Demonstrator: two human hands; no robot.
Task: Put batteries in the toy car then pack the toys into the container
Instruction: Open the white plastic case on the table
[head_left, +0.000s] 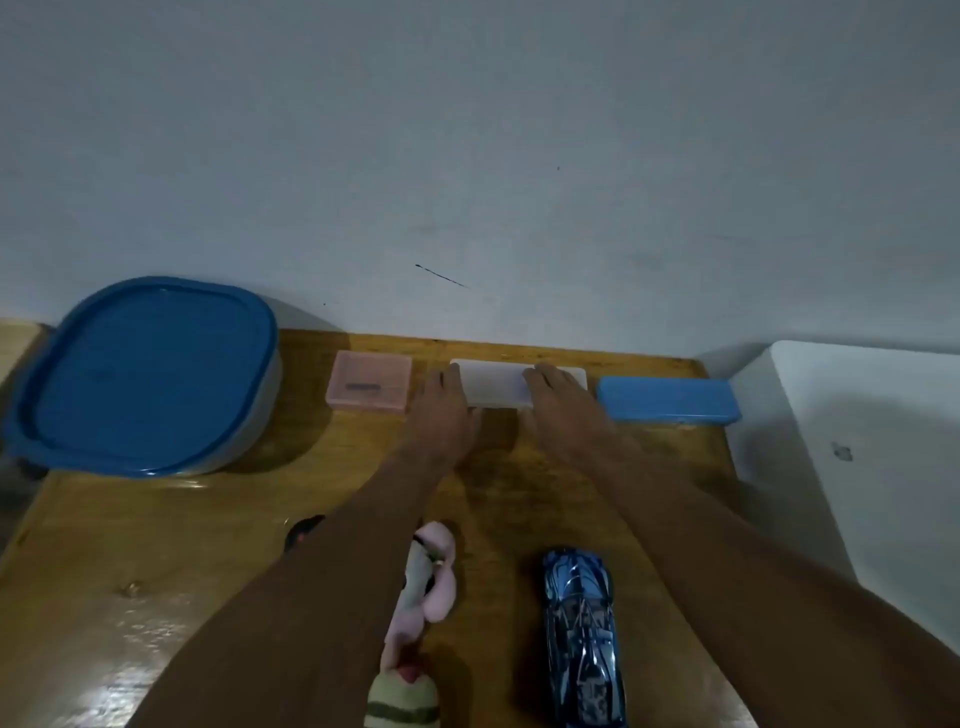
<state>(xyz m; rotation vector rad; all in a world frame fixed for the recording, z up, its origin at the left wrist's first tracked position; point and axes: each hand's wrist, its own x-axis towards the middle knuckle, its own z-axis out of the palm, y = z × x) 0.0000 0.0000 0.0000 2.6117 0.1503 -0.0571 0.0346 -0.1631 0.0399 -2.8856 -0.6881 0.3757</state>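
Wooden table (156, 571) against grey-blue wall (467, 130)

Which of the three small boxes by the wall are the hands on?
The middle white box, between the pink box and the blue box; left hand and right hand touch its ends.

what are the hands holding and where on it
Both hands are on the white box, left hand at its left end, right hand at its right end; whether they grip it or just rest there cannot be told.
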